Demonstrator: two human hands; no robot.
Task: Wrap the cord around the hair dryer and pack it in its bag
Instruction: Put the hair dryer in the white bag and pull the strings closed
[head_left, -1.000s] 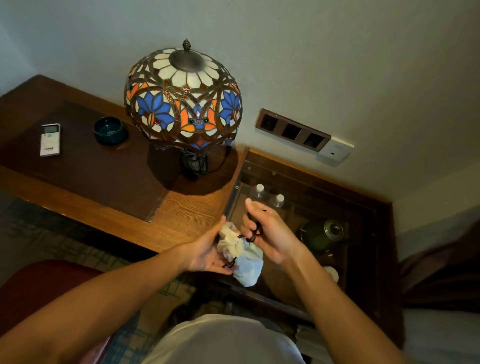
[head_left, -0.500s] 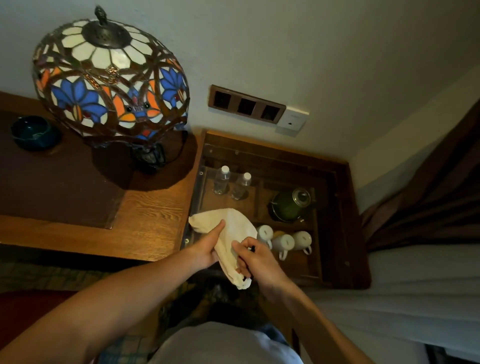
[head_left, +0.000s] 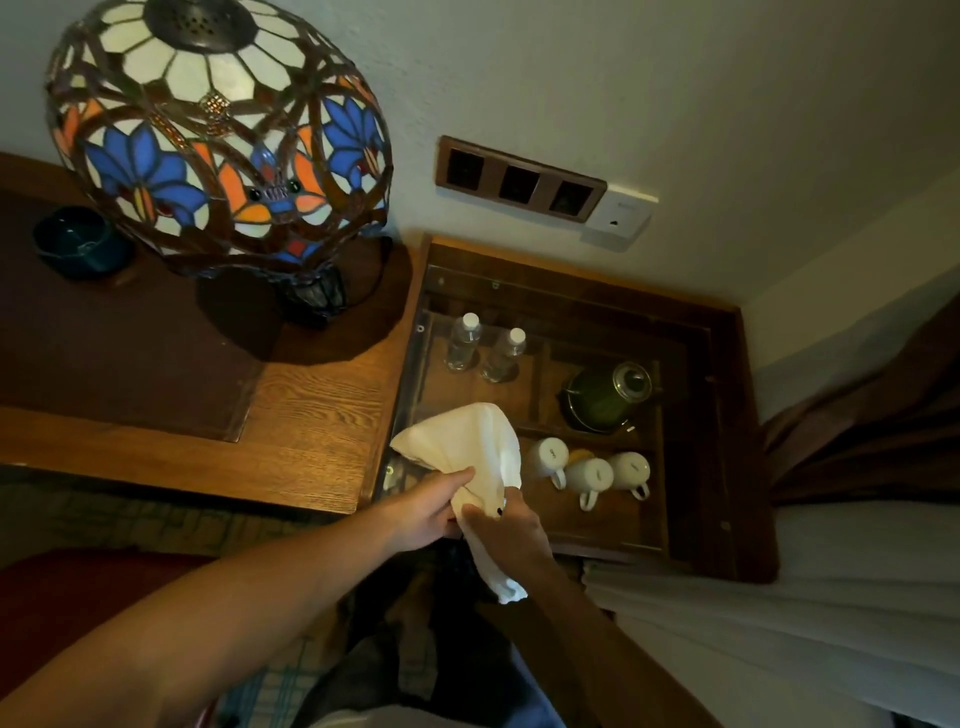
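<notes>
Gripping the bulging cream cloth drawstring bag (head_left: 470, 447) at its neck, my left hand (head_left: 426, 512) and right hand (head_left: 506, 527) were both closed on it. Packing looked finished. Next I judged it needed cinching and setting down.

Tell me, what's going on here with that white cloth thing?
A person is holding a white cloth bag with both bare hands, above a glass-topped side cabinet. The left hand and the right hand pinch it together near its gathered neck, so it looks closed up. No hair dryer or cord can be seen; whatever is inside is hidden. Under the glass sit two water bottles, a green kettle and three white mugs.
</notes>
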